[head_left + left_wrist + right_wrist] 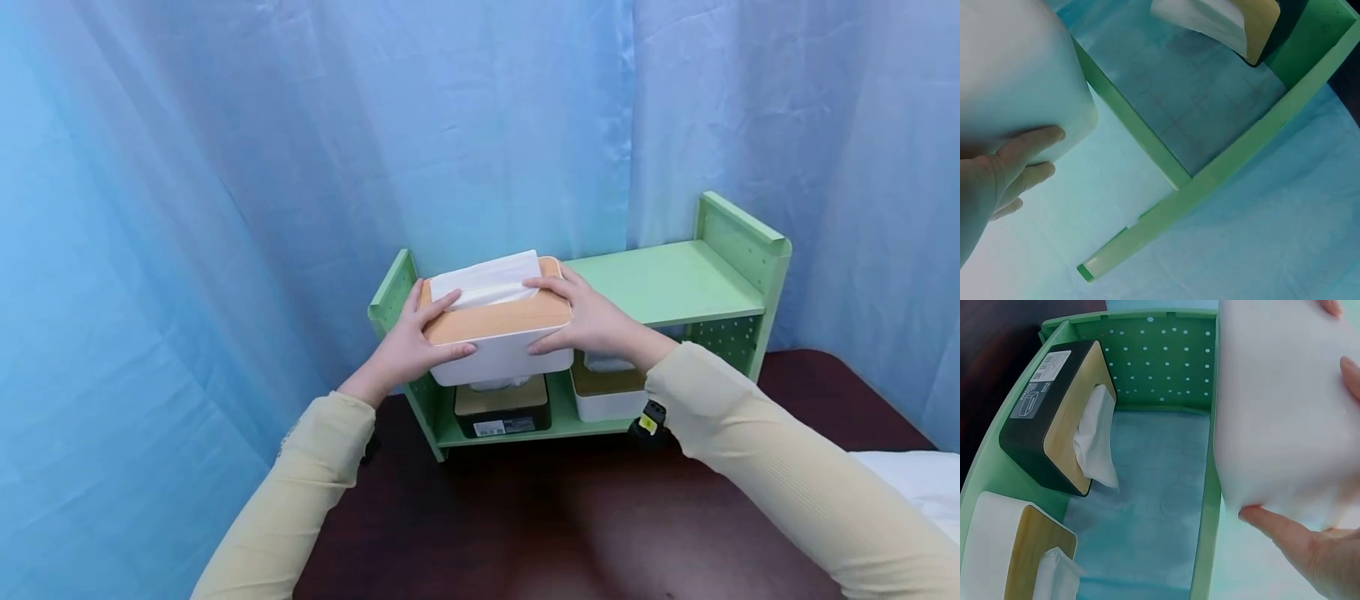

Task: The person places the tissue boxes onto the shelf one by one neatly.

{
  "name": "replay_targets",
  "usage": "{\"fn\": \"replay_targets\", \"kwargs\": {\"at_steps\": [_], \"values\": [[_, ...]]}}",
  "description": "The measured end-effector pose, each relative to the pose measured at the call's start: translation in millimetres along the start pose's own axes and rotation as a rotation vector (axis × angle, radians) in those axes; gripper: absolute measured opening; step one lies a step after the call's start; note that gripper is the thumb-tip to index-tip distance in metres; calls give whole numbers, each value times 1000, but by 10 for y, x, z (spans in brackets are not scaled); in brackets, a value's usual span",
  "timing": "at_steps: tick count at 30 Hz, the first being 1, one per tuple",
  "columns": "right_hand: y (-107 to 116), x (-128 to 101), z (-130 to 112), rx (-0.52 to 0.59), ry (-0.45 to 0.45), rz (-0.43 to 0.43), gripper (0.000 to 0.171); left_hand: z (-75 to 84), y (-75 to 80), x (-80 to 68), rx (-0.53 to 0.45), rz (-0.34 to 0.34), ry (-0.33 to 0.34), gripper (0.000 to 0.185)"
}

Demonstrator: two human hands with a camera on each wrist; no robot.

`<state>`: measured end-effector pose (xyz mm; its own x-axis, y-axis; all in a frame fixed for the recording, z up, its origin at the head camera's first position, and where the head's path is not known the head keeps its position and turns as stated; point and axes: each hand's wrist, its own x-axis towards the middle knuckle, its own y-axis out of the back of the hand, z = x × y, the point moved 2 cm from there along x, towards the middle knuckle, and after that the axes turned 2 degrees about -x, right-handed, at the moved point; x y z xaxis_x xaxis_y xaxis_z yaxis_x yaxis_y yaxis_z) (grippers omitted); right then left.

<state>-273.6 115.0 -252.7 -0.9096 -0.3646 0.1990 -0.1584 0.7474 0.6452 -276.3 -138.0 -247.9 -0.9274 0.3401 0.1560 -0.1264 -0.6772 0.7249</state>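
Currently I have the white tissue box (498, 321) near mid-frame in the head view, hiding the left part of the green shelf (660, 279). Fingers of left hand (405, 343) and right hand (588, 317) part wide, curled round its two ends, thumbs on the front wall (500, 360). Risk, my judgement: slip if either thumb slackens on that smooth-looking wall; a leftward drift could knock the side panel (393, 287).
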Motion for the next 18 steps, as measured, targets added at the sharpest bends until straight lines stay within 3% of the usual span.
{"fn": "replay_targets", "kwargs": {"at_steps": [7, 14, 18], "values": [[57, 119, -54, 45, -50, -56, 86, 5, 93, 102, -14, -39, 73, 77], [126, 212, -69, 125, -128, -154, 84, 48, 183, 221, -26, -90, 99, 75], [117, 264, -78, 152, -141, -163, 83, 28, 211, 255, -36, -95, 115, 75]]}}
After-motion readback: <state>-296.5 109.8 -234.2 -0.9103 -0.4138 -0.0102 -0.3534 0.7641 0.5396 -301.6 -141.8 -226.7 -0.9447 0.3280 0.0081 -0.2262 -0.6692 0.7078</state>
